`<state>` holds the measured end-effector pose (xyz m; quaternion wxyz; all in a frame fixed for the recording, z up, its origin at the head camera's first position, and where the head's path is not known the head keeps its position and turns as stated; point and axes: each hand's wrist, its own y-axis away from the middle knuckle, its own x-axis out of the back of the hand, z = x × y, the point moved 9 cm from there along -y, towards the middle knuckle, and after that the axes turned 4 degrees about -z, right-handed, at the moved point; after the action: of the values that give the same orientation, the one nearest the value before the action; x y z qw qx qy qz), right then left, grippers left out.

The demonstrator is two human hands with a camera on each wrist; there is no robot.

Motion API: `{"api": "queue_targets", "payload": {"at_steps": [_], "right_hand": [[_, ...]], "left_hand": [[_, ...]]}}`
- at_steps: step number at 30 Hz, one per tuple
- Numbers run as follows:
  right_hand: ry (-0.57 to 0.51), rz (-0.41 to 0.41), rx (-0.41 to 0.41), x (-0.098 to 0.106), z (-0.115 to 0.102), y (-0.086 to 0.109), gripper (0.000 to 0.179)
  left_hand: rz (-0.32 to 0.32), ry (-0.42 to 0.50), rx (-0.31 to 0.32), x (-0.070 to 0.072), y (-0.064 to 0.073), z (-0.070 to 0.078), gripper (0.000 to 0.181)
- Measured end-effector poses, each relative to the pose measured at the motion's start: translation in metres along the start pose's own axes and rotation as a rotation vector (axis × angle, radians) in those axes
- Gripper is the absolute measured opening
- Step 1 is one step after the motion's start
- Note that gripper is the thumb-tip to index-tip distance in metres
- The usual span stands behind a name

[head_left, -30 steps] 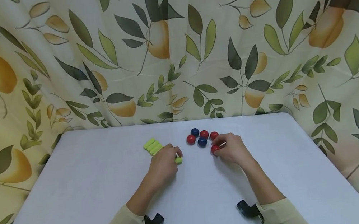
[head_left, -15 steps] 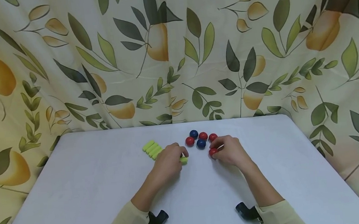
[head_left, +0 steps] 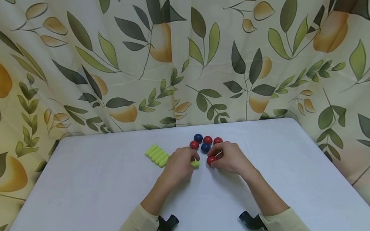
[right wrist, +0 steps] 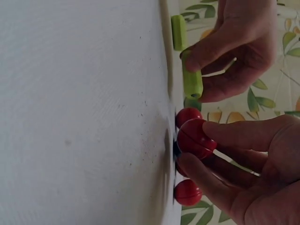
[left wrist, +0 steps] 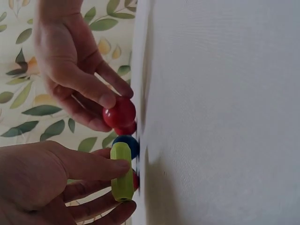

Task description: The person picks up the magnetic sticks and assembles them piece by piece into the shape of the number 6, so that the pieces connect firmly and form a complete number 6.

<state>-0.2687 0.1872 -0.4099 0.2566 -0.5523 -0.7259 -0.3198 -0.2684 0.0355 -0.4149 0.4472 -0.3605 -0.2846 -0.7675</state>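
Note:
My left hand pinches a short yellow-green faceted stick between thumb and fingers. A small hole shows in the stick's end in both wrist views. Facing it, my right hand holds a red ball by thumb and fingertips. In the head view the ball and the stick are close together but apart, just above the table. Right behind them sits a loose group of red balls and blue balls. Left of my left hand, several matching green sticks lie side by side in a row.
A white-covered table carries everything. Its far edge meets a curtain printed with leaves and fruit. Black wrist cameras stick out from both sleeves over the near part of the table.
My left hand has moved right with its green stick. My right hand has shifted left with the red ball, so the gap between the two has narrowed. The other pieces stay put.

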Motion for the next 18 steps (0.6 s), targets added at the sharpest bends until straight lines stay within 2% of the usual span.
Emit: {"api": "queue_targets", "payload": {"at_steps": [5,11,18], "right_hand": [[0.013,-0.012,0.004,-0.006,-0.004,-0.001,0.026],[0.010,-0.021,-0.006,-0.011,-0.003,0.000,0.025],[0.013,-0.016,0.030,-0.015,-0.009,-0.001,0.023]], "left_hand": [[0.015,-0.007,0.001,0.001,-0.003,-0.002,0.026],[0.003,0.010,-0.010,-0.002,-0.005,0.000,0.027],[0.012,0.014,-0.008,-0.001,-0.002,-0.002,0.028]]}}
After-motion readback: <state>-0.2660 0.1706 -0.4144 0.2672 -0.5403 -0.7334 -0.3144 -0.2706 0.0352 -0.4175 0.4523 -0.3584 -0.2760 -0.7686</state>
